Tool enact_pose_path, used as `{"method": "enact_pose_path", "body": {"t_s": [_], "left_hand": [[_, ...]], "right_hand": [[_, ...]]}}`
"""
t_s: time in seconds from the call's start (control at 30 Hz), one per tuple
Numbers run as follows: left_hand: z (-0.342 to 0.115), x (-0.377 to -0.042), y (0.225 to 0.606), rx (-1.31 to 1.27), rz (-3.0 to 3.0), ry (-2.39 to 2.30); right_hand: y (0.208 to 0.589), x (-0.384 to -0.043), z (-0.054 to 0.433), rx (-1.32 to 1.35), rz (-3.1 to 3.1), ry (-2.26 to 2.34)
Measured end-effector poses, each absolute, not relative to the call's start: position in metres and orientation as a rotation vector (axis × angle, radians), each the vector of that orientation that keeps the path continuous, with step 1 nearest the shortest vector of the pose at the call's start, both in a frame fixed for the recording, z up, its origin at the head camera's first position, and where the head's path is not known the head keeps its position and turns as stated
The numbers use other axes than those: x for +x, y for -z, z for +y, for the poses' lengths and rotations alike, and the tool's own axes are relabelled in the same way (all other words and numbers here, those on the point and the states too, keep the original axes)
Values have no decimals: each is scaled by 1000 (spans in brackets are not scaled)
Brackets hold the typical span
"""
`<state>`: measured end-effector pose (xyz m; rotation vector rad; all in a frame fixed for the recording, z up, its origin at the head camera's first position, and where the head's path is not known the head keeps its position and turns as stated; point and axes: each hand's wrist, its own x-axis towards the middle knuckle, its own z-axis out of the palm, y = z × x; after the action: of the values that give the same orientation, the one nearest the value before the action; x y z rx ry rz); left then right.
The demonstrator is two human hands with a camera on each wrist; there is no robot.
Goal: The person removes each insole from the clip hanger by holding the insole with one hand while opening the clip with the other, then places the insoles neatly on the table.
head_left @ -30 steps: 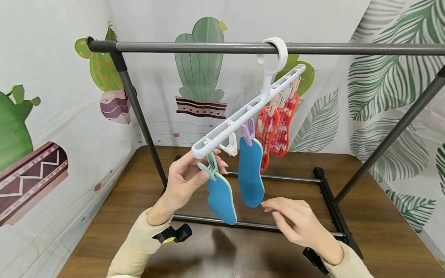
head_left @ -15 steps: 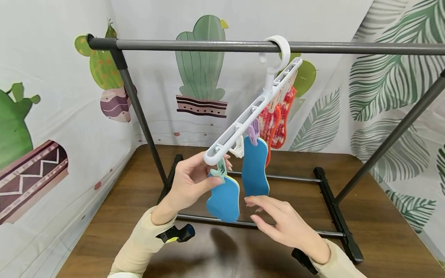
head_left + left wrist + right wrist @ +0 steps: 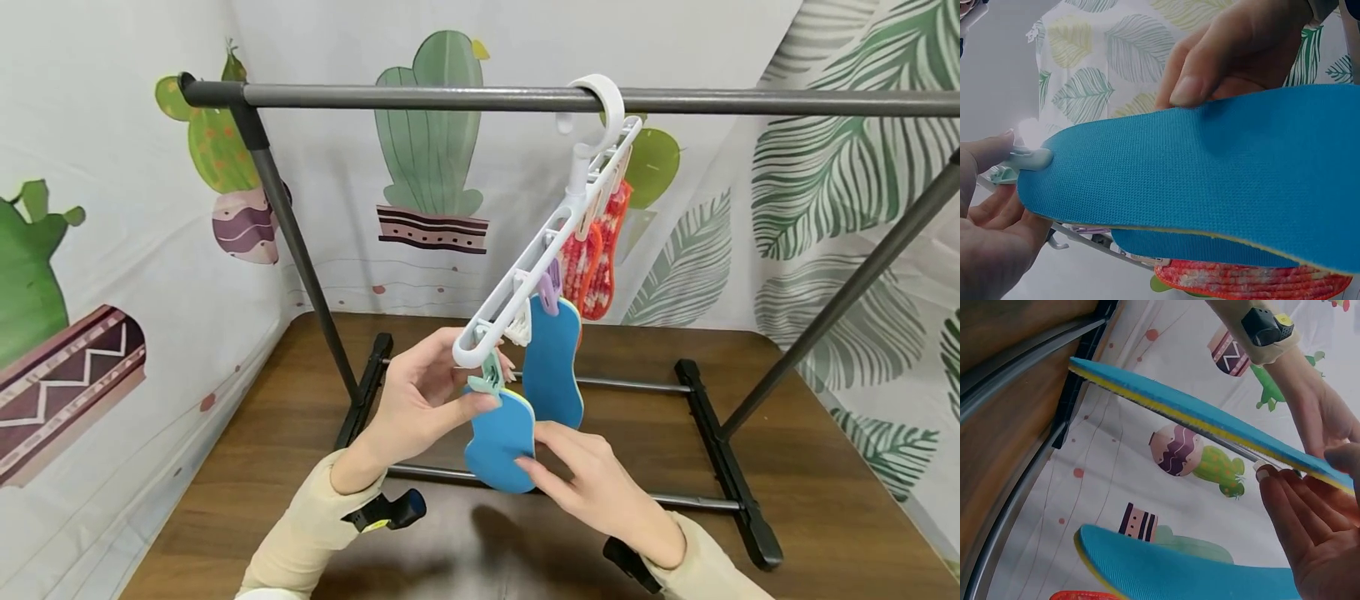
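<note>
The left hand is pinching the green clip at the near end of the white hanger, the right hand gripping the edge of the nearer blue insole beneath, presumably keeping it from swinging.

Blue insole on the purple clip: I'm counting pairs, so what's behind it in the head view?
A nearer red insole, lower part mostly covered by the blue insole; a farther red insole, partly hidden.

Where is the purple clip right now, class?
In the head view, the purple clip hangs just right of centre under the white hanger, gripping the top of the rear blue insole.
</note>
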<state>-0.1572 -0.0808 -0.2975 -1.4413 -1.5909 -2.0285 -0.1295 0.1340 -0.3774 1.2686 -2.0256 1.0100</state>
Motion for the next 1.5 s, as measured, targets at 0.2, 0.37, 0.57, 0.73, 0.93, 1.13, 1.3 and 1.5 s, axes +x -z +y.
{"method": "enact_pose_path", "body": {"t_s": [0.2,0.37,0.57,0.73,0.93,1.13,1.3,1.5], "left_hand": [[-79,-155,297,-1403,-1632,2029],[-78,-154,297,-1401,-1587,2026],[-74,-154,298,-1364,-1496,2032],[-74,-153,298,-1297,-1483,2045],[-75,-152,294,-1202,-1530,1999],[-74,-152,290,-1164,-1535,2004],[-75,-151,290,-1123,-1584,2022],[-77,-152,290,-1114,-1603,2008]], "right_hand": [[379,-129,127,1197,-1940,-1045],[380,-130,125,1140,-1923,-1057],[379,-129,124,1114,-1914,-1060],[378,-128,123,1131,-1931,-1074],[377,-129,122,1113,-1956,-1048],[378,-129,122,1118,-1989,-1060],[381,-128,122,1144,-2013,-1090],[383,-127,123,1172,-2037,-1106]]}}
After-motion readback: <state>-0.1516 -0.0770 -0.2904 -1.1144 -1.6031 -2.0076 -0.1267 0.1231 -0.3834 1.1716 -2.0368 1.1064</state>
